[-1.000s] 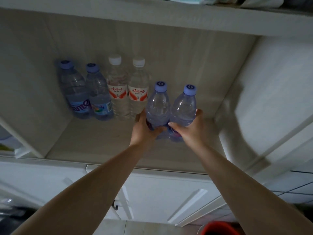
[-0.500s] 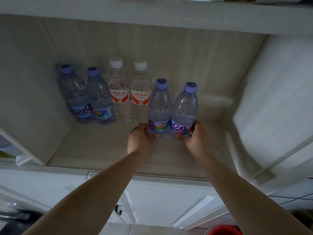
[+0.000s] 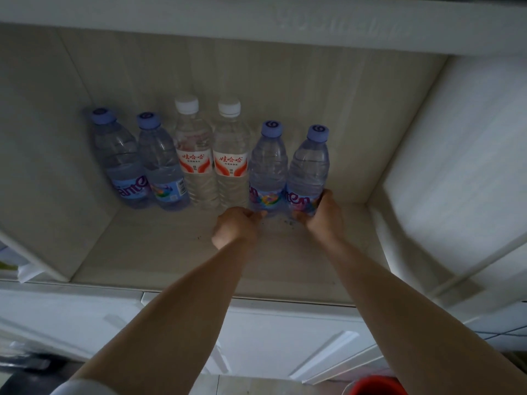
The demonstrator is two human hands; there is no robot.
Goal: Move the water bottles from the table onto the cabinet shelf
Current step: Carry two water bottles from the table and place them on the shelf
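Observation:
Six water bottles stand in a row at the back of the cabinet shelf (image 3: 142, 252). From the left: two purple-capped bottles (image 3: 119, 161) (image 3: 162, 166), two white-capped bottles with red labels (image 3: 194, 155) (image 3: 231, 158), then two more purple-capped ones. My left hand (image 3: 236, 226) is curled against the base of the fifth bottle (image 3: 268, 163). My right hand (image 3: 325, 215) wraps around the base of the sixth bottle (image 3: 309, 163). Both bottles stand upright on the shelf, touching each other.
The cabinet's right side wall (image 3: 456, 166) is close to the sixth bottle. An upper shelf board (image 3: 256, 21) runs overhead. White lower cabinet doors (image 3: 285, 337) lie below the shelf edge. A red object (image 3: 376, 386) shows at the bottom right.
Both hands pushed the two purple-capped bottles back into line with the other bottles and slid down from the bottles' middles to their bases.

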